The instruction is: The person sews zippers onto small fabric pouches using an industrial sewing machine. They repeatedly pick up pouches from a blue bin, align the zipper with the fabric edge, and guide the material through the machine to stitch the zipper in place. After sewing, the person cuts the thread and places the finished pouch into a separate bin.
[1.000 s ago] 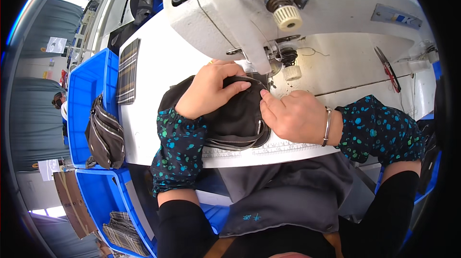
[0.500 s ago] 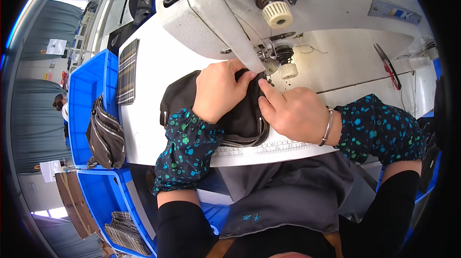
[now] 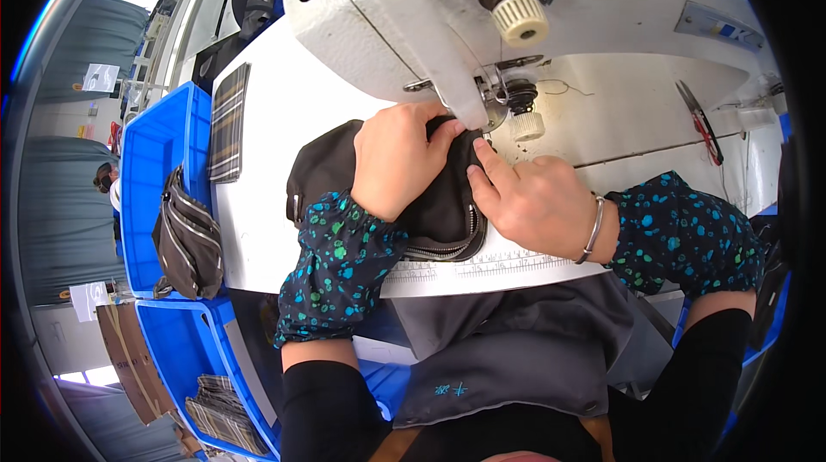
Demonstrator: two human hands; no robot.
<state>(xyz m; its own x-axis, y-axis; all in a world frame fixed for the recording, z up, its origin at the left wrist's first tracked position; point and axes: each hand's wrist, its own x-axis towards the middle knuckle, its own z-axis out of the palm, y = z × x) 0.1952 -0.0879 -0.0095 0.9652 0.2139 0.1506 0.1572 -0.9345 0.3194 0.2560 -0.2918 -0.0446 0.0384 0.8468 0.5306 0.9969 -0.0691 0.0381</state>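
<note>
A black zippered pouch lies on the white sewing table, its far edge beneath the head of the white sewing machine. My left hand rests across the pouch, thumb and forefinger pinching its fabric close to the needle area. From the right, my right hand grips the pouch's right edge, forefinger pointing toward the presser foot and thumb on the cloth. Silver zipper teeth run along the pouch's near right corner. The needle and the stitch point are hidden behind the machine head and my fingers.
Red-handled scissors lie at the far right of the table. A plaid fabric piece is on the left edge. Beside the table stand blue bins, a dark zippered bag over one, and plaid pieces in another. A ruler strip lines the front edge.
The machine appears slightly shifted to the right and up in the picture. Both hands keep their hold on the pouch, sitting marginally further right.
</note>
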